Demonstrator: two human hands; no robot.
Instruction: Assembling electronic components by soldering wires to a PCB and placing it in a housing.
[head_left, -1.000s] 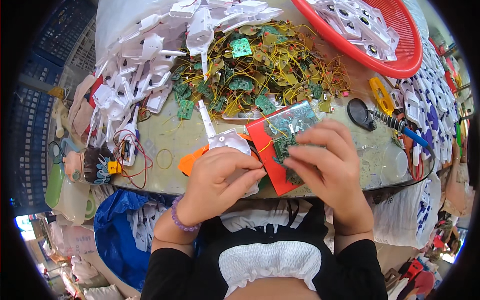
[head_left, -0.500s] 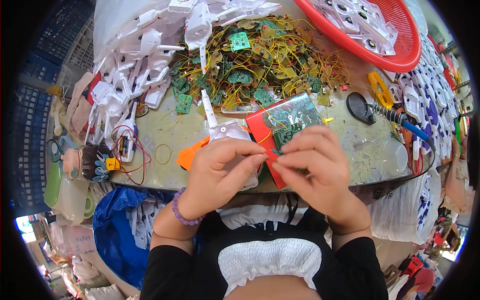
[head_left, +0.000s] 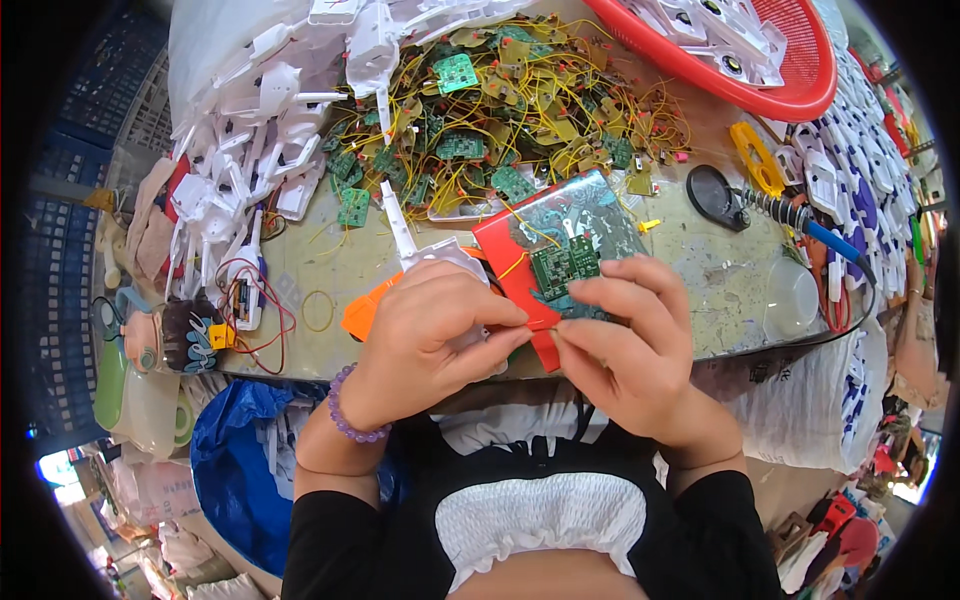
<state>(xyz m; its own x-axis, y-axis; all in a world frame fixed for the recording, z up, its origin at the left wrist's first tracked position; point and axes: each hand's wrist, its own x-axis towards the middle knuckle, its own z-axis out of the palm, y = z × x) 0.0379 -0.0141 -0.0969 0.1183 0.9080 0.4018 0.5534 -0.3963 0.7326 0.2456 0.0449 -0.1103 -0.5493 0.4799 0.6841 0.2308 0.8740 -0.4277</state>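
My left hand [head_left: 440, 322] and my right hand [head_left: 632, 345] are both closed in a pinch, fingertips almost meeting over the lower edge of a red flat box [head_left: 498, 240]. Between them runs a thin wire [head_left: 541, 327], mostly hidden by the fingers. A green circuit board [head_left: 563, 265] with a yellow wire lies on the box's dark patterned part, just beyond my right fingers. Partly under my left hand rests a white plastic housing [head_left: 400, 228] with a long narrow stem, beside an orange object [head_left: 360, 312].
Circuit boards with yellow wires form a heap [head_left: 480, 110] at the back. White housings [head_left: 240, 160] pile up at the left. A red basket [head_left: 700, 80] holds more parts. At the right, a blue-handled soldering iron [head_left: 830, 243] sits in its coil holder, near a clear cup [head_left: 792, 298].
My fingertips have drawn closer together, and my left hand has shifted slightly left. More of the circuit board now shows. The whole view has shifted slightly.
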